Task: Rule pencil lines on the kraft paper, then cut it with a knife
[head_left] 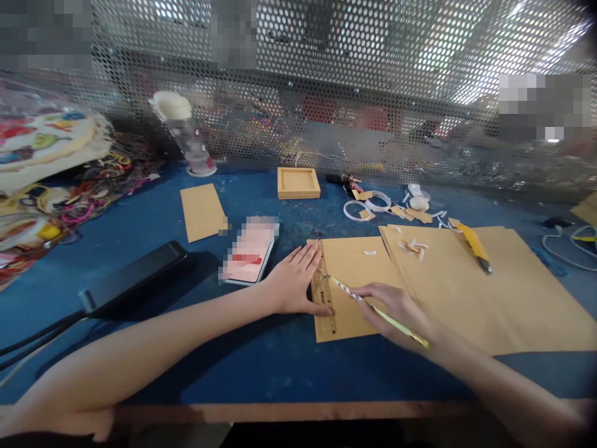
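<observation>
Blue table [261, 367], wooden along its front edge, carries everything. Near that front edge the left hand [291, 283] lies flat, fingers stretched and close together, pressing a clear ruler [324, 292] onto the left border of a brown paper sheet [354, 274]. Just beside it, the right hand [396, 311] has its fingers clamped on a striped pencil [368, 305], whose tip meets the ruler. A larger brown sheet [489, 292] overlaps toward the right edge, with a yellow cutter [473, 247] lying on it. Further back lies a small brown card [203, 211]. By the far edge sit a wooden tray [298, 182] and tape rings [368, 205], before a perforated metal screen [349, 93].
</observation>
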### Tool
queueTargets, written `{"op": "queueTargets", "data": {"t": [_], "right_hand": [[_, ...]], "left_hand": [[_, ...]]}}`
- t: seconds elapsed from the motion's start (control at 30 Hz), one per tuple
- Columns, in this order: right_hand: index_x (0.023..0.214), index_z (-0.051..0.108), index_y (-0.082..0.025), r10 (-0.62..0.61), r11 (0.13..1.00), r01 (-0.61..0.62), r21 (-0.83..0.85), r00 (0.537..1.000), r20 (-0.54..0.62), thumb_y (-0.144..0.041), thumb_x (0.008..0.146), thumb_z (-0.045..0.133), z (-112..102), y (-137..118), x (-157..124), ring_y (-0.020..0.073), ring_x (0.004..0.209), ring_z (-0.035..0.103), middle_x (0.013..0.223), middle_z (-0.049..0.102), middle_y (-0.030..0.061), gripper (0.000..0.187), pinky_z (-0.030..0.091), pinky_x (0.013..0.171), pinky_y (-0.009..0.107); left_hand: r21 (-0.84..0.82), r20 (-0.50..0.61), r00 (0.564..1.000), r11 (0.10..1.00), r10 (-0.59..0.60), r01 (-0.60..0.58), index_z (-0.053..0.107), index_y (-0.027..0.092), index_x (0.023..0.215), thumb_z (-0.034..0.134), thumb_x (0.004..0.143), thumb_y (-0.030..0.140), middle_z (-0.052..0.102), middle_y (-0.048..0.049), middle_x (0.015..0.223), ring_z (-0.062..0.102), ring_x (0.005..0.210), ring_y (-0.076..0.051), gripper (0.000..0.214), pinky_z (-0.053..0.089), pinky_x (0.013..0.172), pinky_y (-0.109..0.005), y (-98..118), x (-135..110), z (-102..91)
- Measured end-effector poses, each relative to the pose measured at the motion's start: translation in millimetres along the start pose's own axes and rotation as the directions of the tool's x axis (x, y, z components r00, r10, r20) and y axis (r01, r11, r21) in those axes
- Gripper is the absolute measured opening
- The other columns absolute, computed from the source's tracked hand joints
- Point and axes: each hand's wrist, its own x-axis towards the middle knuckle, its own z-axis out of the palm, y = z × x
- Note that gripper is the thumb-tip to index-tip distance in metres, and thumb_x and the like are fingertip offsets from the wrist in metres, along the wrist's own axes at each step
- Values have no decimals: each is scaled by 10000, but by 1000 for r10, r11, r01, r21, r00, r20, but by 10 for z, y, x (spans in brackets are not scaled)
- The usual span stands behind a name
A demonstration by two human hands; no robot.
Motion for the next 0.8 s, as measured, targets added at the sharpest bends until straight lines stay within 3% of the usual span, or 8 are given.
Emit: {"op": "queueTargets", "data": {"t": [0.2,0.5,0.67,0.8], "right_hand": [[1070,687,-258,-66,997,63,41,995,81,-146,859,509,-146,-271,-361,215,777,723,905,750,61,298,594,708,337],[1110,683,-284,-52,996,42,84,992,116,-144,854,535,-173,-295,-540,209,859,718,960,744,51,327,592,765,323],[1051,700,-276,146,971,-151,185,989,36,-236,886,539,-219,-173,-501,208,843,719,974,747,42,234,588,741,315],[1071,675,-229,280,873,-214,438,955,-93,-295,913,506,-107,67,-321,238,922,701,967,741,74,240,562,812,370]], "left_hand": [[-6,29,999,1000,-21,21,124,-23,1512,289,649,970,50,-227,1572,63,1462,-345,1326,53,1186,-419,3,3,-18],[22,38,999,1000,-18,18,144,-19,1510,298,645,969,69,-237,1568,75,1464,-333,1322,52,1182,-401,16,9,-32],[8,15,1000,1000,-15,15,147,1,1515,311,649,965,92,-226,1570,95,1460,-342,1307,57,1181,-409,2,7,-15],[5,-18,1000,1000,3,-3,148,-12,1510,290,664,962,92,-245,1563,89,1460,-339,1298,64,1183,-420,9,-22,4]]}}
